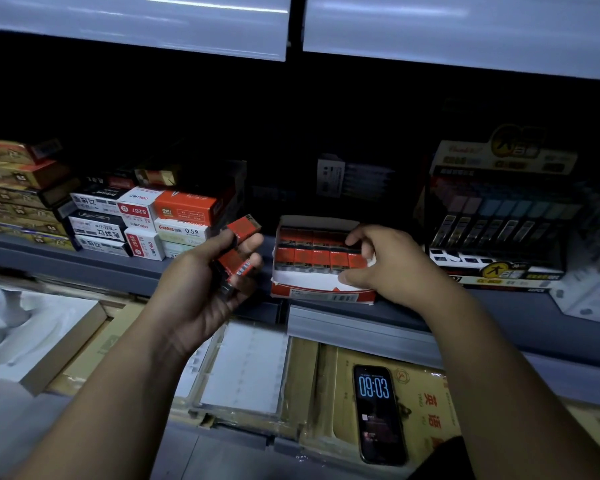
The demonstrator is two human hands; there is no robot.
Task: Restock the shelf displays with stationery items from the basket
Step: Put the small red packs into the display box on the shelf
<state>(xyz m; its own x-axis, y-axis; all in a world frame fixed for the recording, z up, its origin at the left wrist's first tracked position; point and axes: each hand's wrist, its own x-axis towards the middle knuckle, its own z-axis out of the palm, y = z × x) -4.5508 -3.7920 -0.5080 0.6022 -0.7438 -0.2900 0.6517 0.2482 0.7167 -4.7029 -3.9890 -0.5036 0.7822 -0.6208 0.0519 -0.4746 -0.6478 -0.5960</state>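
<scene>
An open red-and-white display box (321,293) sits on the grey shelf (520,317), filled with rows of small red packs (312,259). My left hand (208,275) is palm up just left of the box and grips several loose red packs (238,263); one sticks up at the top. My right hand (378,263) reaches into the right end of the box, its fingers curled over the rightmost red pack and its thumb against the box's front wall. No basket is in view.
Stacked pen boxes (137,220) stand left on the shelf. A black marker display (499,216) stands to the right. Below the shelf lie a phone (378,414) showing 09:03, a clear plastic case (246,368) and brown packets. An upper shelf overhangs.
</scene>
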